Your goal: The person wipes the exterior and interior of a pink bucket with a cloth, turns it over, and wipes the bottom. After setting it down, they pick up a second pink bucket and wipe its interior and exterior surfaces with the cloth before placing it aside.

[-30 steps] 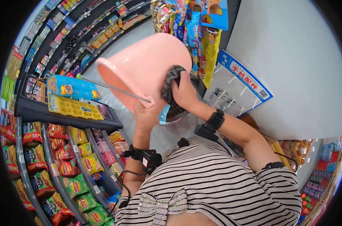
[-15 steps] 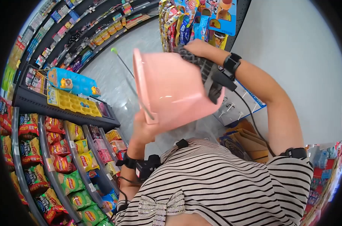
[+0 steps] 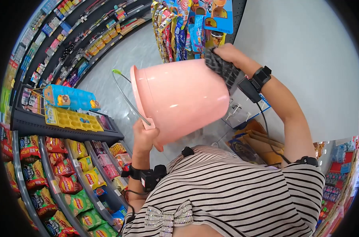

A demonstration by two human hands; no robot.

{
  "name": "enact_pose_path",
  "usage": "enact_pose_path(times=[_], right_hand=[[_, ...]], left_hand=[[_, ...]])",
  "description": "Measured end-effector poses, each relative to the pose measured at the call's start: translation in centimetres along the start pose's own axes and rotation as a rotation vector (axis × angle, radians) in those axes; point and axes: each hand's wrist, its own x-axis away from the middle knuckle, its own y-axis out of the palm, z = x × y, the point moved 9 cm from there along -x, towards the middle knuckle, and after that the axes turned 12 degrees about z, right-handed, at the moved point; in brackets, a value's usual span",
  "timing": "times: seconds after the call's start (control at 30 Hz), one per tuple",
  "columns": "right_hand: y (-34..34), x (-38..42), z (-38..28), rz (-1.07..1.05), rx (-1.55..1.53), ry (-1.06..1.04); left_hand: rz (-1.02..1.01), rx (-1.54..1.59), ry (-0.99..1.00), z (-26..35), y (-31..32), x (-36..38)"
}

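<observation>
A pink plastic bucket (image 3: 179,98) is held tilted on its side in front of my body, its mouth facing left and its base to the right. My left hand (image 3: 145,136) is closed on the rim by the handle joint, with some fingers hidden. The thin wire handle (image 3: 125,94), with a green grip, hangs out past the mouth. In my right hand (image 3: 227,54) is a dark checked cloth (image 3: 221,69), bunched against the upper edge of the bucket near its base. The bucket's inside is hidden.
Bagged snacks (image 3: 80,201) fill sloped racks at the lower left. Blue and yellow trays (image 3: 70,96) rest on a shelf end. Hanging candy packets (image 3: 181,33) are close behind the bucket. Cardboard boxes (image 3: 258,144) stand at the right, near a pale panel (image 3: 298,59).
The bucket has turned and shifted slightly left, showing more of its round side. My right hand and the cloth have moved right and slightly down, along the bucket's upper base edge.
</observation>
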Motion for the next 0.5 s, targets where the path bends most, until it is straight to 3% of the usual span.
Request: enact_pose_path(times=[0.13,0.2,0.3,0.37,0.5], right_hand=[[4.2,4.3,-5.2,-0.306,-0.858,0.288],[7.1,6.5,-7.7,-0.446,-0.993,0.401],[9.3,8.5,-10.8,-0.561,-0.812,0.286],[8.2,9.6,-12.4,-0.496,-0.654,0.133],[9.9,9.4,-11.6,-0.483,-0.548,0.168]], left_hand=[[-0.055,-0.216,0.1,-0.7,1.1,-0.6],[-0.094,-0.267,0.146,0.1,3.1,0.0],[-0.151,-0.41,0.389,0.1,4.8,0.5],[-0.225,-0.511,0.378,-1.5,4.8,0.5],[-0.231,-0.658,0.468,-2.4,4.2,1.2]])
